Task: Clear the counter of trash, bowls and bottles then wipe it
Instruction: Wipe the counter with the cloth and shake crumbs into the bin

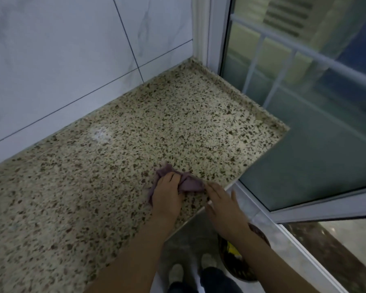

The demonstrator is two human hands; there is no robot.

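Note:
A speckled granite counter (135, 127) fills the middle of the head view. A purple cloth (188, 183) lies bunched on it near the front edge. My left hand (167, 195) lies on the cloth with its fingers curled into it, gripping it. My right hand (224, 208) hovers at the counter's front edge just right of the cloth, fingers straight, the fingertips close to the cloth's right end. No bowls, bottles or trash show on the counter.
A white tiled wall (61, 60) runs along the counter's back. A glass window with a white frame (304, 134) bounds the right end. A dark bin (237, 263) holding something yellow stands on the floor below, next to my feet (190, 269).

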